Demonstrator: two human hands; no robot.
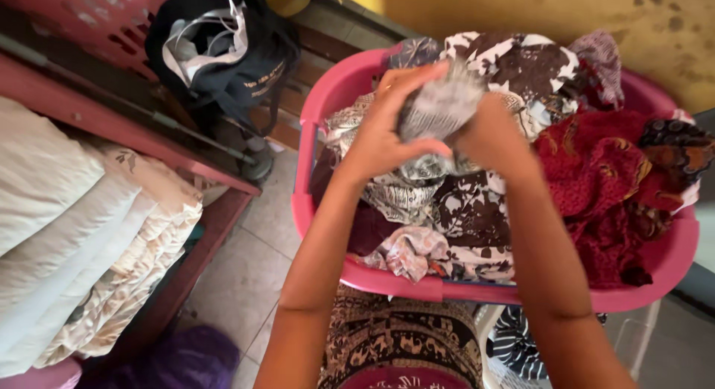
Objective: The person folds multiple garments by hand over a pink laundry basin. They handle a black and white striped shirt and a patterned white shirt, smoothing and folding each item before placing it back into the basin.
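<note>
Head view: a crumpled grey-and-white cloth (439,106) is gripped between the left hand (383,132) and right hand (495,136), lifted over the pink basket (313,210), where a heap of patterned clothes (596,180) is left unsorted.

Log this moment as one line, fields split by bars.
left hand gripping grey patterned cloth | right hand gripping same cloth | cloth raised over pink laundry basket full of clothes

close head view, steeply down over hands (439,128)
</note>
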